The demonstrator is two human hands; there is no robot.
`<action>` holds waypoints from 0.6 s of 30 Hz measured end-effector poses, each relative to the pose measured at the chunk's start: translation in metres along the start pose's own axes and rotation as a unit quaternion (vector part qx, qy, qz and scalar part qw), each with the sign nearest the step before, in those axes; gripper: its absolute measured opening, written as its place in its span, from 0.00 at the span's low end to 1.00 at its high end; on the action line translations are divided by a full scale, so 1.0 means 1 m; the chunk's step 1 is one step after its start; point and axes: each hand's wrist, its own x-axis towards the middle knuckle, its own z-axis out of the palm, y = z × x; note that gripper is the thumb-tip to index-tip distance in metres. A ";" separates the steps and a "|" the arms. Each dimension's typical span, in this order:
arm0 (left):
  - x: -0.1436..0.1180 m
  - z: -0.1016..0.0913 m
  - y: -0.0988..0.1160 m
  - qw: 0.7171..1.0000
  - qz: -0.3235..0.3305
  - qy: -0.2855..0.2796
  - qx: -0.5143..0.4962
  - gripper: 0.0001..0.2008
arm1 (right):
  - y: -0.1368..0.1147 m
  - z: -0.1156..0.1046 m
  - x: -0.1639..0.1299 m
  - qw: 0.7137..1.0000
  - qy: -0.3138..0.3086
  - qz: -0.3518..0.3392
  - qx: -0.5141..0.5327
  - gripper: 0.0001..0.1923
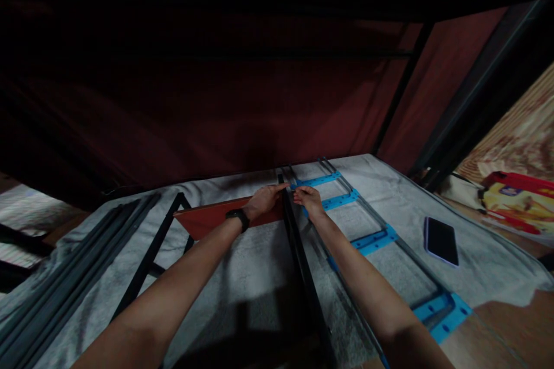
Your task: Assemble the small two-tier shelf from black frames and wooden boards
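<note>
An orange-brown board (pixel 216 216) stands on edge between the black metal bars of a frame. My left hand (pixel 265 200), with a dark wristband, is closed over the board's right end, its index finger reaching across the top of a long black bar (pixel 298 253). Just right of that bar, my right hand (pixel 310 198) has thumb and fingertips pinched together. Whatever is between them is too small to make out. Beside and below the right forearm lies a rack of grey metal rods with blue plastic brackets (pixel 374 241).
Several dark tubes (pixel 82 265) lie side by side at left on the grey blanket (pixel 242 259). A phone (pixel 441 241) rests at right, near a red and yellow package (pixel 519 204). Black posts (pixel 402 86) and dark red cloth (pixel 242 109) enclose the back.
</note>
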 end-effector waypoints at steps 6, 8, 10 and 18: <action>0.006 -0.004 -0.004 1.000 0.011 -0.025 -0.005 0.23 | 0.001 0.013 0.005 1.000 0.005 0.009 -0.018 0.12; 0.007 -0.005 -0.004 1.000 0.010 -0.024 -0.009 0.22 | 0.002 0.015 0.005 1.000 0.001 0.006 -0.023 0.10; 0.008 -0.005 -0.003 1.000 0.006 -0.022 -0.011 0.22 | 0.002 0.017 0.005 1.000 -0.002 0.004 -0.025 0.08; 0.008 -0.006 -0.005 0.999 -0.019 0.000 -0.050 0.23 | 0.003 0.019 0.007 0.995 -0.025 -0.045 -0.088 0.04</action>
